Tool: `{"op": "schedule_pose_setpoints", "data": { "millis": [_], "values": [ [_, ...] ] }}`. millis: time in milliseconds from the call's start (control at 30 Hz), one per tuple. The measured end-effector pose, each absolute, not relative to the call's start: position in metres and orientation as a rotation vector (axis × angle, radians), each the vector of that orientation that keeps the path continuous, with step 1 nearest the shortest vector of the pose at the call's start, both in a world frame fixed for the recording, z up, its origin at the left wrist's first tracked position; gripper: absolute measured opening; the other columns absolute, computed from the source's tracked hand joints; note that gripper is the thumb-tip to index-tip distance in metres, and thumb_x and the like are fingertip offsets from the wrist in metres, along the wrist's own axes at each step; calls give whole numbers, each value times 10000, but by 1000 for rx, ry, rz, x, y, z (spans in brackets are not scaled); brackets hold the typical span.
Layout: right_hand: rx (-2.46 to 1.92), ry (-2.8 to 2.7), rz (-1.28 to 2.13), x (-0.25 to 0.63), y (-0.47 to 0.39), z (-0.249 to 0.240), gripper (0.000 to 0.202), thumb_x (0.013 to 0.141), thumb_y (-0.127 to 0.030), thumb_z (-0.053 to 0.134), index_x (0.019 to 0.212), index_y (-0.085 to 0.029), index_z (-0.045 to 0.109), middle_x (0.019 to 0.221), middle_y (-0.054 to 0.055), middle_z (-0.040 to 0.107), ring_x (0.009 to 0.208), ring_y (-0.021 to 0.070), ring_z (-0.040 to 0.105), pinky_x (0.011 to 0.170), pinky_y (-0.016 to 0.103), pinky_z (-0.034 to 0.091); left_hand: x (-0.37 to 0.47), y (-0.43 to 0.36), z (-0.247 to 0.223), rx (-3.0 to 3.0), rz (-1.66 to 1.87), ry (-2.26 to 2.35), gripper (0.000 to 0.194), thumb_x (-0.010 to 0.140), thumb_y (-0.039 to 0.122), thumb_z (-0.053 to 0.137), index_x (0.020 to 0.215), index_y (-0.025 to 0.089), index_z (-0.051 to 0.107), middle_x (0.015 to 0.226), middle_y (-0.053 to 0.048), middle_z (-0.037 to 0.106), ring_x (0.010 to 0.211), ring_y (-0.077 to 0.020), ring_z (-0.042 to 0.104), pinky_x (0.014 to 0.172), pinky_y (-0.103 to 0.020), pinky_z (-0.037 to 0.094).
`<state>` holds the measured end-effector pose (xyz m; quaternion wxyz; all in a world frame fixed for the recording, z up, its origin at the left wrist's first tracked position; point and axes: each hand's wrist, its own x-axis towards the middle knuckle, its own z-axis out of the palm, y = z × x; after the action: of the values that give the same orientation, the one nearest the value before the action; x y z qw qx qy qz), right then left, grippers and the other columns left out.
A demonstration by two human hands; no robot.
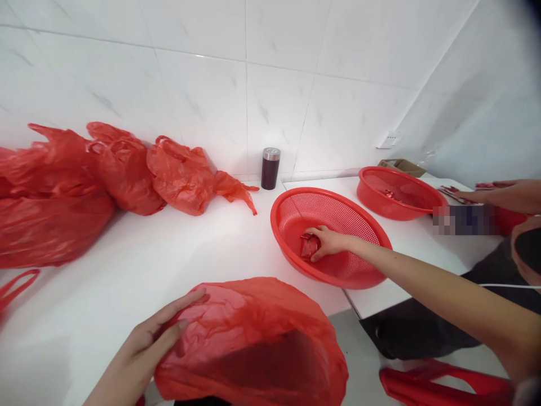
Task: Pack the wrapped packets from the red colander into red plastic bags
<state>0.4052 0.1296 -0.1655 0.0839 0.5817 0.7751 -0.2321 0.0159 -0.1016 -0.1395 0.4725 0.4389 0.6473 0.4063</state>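
My left hand (156, 338) grips the side of a red plastic bag (253, 316), with fingers and thumb closed on the film. The bag's mouth gapes toward me, and its inside is dark. Reaching into a red perforated plastic basket (359, 225), my right hand (327, 242) has its fingers curled around small shiny red packets (310, 246). How many packets it holds I cannot tell. The basket is tilted a little and stands on the white table, right of the bag.
Several filled red bags (181, 175) line the wall at the left. A dark tumbler (270, 169) stands at the back. Another red basket (380, 208) and a cardboard box (401, 167) are to the right, near a co-worker's hands (502, 193). Below hangs something red (443, 383).
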Motion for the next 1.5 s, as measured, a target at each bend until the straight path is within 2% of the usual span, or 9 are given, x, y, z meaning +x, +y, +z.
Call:
{"op": "schedule_pose_setpoints", "data": {
  "millis": [200,400,533,733,867,1033,1233,1367,1500],
  "values": [
    [1826,2366,-903,395,141,-170,799,448,-330,877,1179,-266,563,1188,99,495,879,230,589,718,342,499,14,-101,-140,763,1176,1481,478,735,458,701,1194,331,661,1385,38,556,1306,-223,464,1021,-246,413],
    [2019,2399,-1279,408,142,-163,351,660,-181,715,926,-216,489,858,25,638,740,168,642,593,253,497,11,-101,-142,739,1217,1470,488,732,469,711,1198,334,658,1371,34,570,1309,-246,461,1091,-318,334],
    [2109,2398,-1466,410,139,-150,301,660,-126,688,813,-209,442,723,10,628,655,157,644,520,225,469,10,-101,-142,726,1259,1445,474,733,455,719,1186,324,666,1371,29,571,1320,-246,446,1110,-320,312],
    [2058,2663,-1611,363,104,-95,281,677,-212,715,858,-223,500,881,1,621,844,150,627,678,251,518,17,-103,-141,716,1250,1412,578,756,440,702,1306,321,571,1425,-8,513,1285,-276,487,1052,-331,418],
    [1479,2892,-1793,304,44,-69,295,712,-322,726,914,-255,523,892,-12,614,785,155,622,687,307,535,27,-101,-139,839,1219,1347,610,807,405,659,1384,333,473,1497,-7,407,1331,-274,430,1028,-337,451],
    [1164,2993,-1373,266,11,-85,309,735,-271,694,1015,-345,587,1117,9,553,899,180,614,797,352,546,36,-89,-130,899,1199,1258,611,806,376,671,1383,320,476,1505,-24,394,1356,-290,389,1044,-370,439],
    [1858,2930,-920,312,84,-101,322,871,-433,518,1137,-252,532,1177,80,574,979,200,596,852,372,496,32,-86,-137,949,1215,1267,542,823,382,652,1345,341,515,1483,-17,439,1320,-272,445,1090,-374,381],
    [1846,2532,-642,346,114,-129,705,677,-426,739,1302,-246,466,1247,137,524,980,264,604,786,373,489,35,-92,-136,1008,1249,1416,626,826,437,630,1409,377,408,1514,-21,390,1376,-272,361,1105,-403,349],
    [1732,2484,-631,351,114,-149,473,660,-329,738,1107,-261,597,1057,78,611,875,232,619,729,334,475,38,-108,-124,977,1244,1545,751,831,497,590,1473,452,201,1516,-19,369,1378,-269,354,1055,-401,408]
  ]
}}
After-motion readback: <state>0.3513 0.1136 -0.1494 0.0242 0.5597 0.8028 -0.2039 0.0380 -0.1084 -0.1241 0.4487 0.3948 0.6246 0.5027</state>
